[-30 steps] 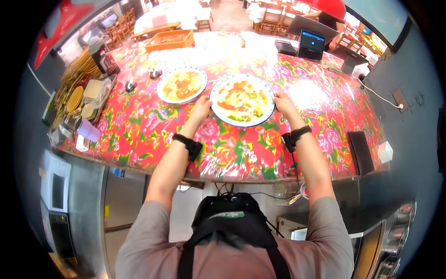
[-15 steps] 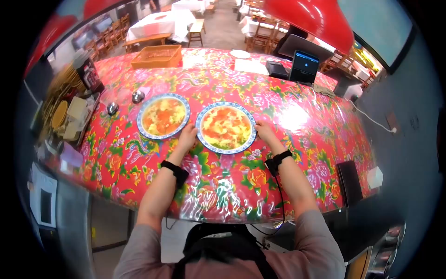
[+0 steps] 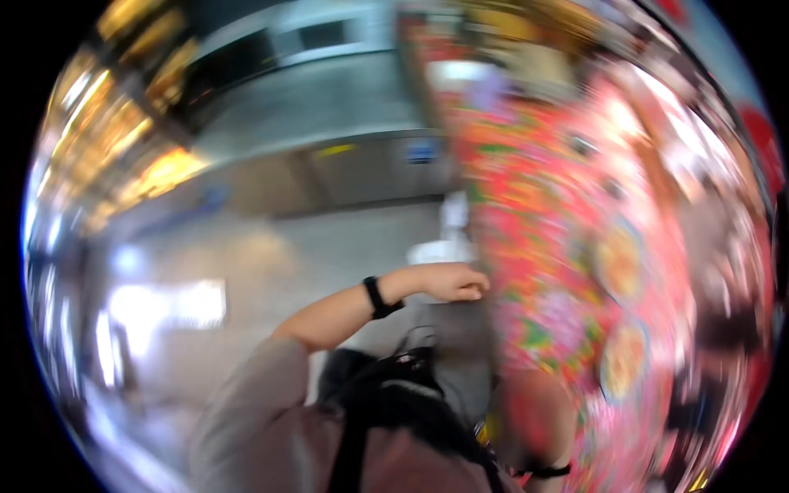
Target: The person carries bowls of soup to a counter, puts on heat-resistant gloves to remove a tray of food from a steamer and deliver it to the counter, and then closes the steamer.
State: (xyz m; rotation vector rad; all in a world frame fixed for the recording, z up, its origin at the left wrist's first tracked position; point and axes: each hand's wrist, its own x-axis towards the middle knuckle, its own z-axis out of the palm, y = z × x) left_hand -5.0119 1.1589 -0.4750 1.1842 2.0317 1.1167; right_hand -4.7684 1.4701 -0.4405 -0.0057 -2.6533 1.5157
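My left hand is beside the near edge of the red flowered table, with its fingers curled and nothing visible in them. Lower down, my right hand is a blur over the tabletop, so its fingers cannot be made out. Neither hand touches a plate. Two patterned-rim plates of red and yellow food, one plate above the other in the picture, rest on the table to the right of both hands.
A purple cup and a blurred tray of things are at the table's upper end. Two small metallic objects lie near the plates. Steel cabinets and white appliances stand at the upper left, beyond grey floor.
The view has swung sharply left and blurred. Both hands have let go of the plate they held at its sides and drawn away. The two plates now appear at the right.
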